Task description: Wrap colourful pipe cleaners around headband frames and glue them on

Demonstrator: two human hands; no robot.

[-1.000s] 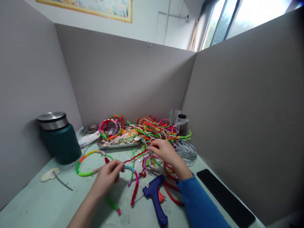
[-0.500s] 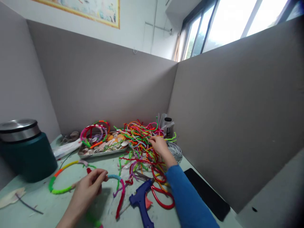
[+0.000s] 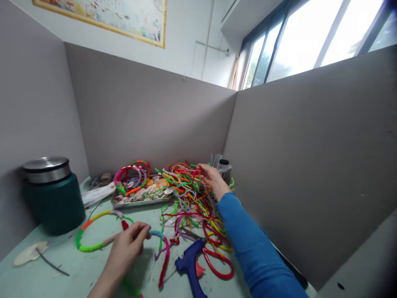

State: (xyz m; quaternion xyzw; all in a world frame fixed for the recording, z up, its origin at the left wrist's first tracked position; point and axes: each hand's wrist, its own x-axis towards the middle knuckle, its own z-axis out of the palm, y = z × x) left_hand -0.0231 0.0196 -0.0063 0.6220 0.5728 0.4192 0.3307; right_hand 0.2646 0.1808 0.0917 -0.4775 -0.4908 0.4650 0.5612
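My left hand is closed, thumb and fingers pinching a bendy hoop wrapped in coloured pipe cleaners. The hoop's yellow, orange and green loop lies to the left of the hand. To the right, a blue, pink and red length curves down toward the table. Over the far right side of a tangled heap of pipe cleaners reaches my right hand, its fingers stretched out and apart at the strands. Nothing can be made out in those fingers. Red-handled scissors and a blue glue gun lie in front of the heap.
A metal tray holds shells, with finished coloured hoops resting on it. A dark green jar stands at left, near a pale flat piece. Grey partitions enclose the table. A black-capped bottle stands behind the heap.
My right hand has reached farther toward the back of the heap, and its fingers have spread from a pinch. The left hand keeps its hold on the hoop. The view has shifted slightly.
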